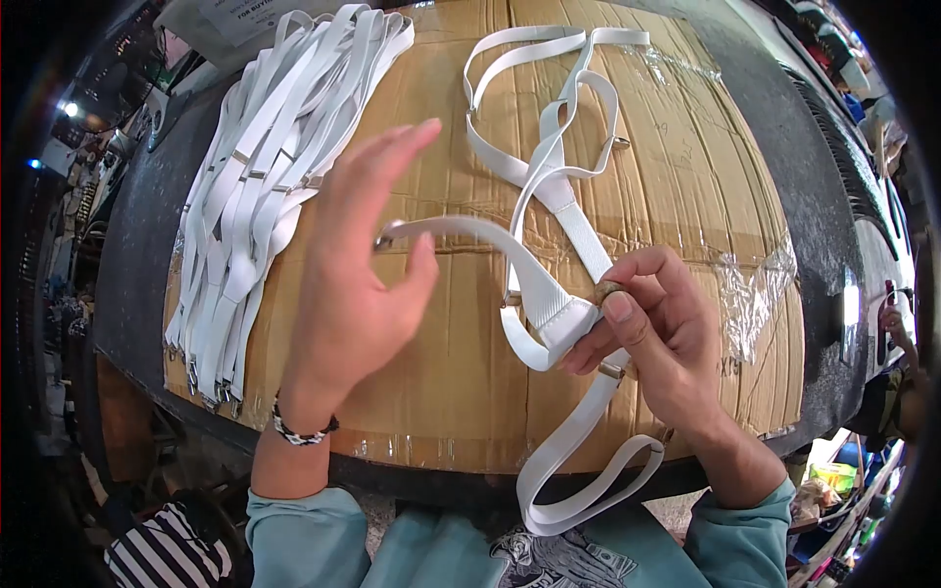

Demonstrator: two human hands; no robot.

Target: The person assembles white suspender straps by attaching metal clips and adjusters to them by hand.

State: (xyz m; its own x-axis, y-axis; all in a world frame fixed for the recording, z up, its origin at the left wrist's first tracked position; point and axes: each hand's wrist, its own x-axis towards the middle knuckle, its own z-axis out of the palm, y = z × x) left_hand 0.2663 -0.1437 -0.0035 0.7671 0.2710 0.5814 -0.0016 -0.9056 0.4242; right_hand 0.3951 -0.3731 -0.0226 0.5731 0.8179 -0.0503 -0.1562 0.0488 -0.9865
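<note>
White strap (549, 294) passes behind the left hand (363, 284), clip end hidden.

Flattened cardboard sheet (676, 176) taped over a dark counter (818, 245), bright lamp (70, 109) glowing at ten o'clock, cluttered shelves (833, 49) at two o'clock, dim stall goods (74, 186) crowding nine o'clock, colourful clutter (833, 480) down at four o'clock
</note>
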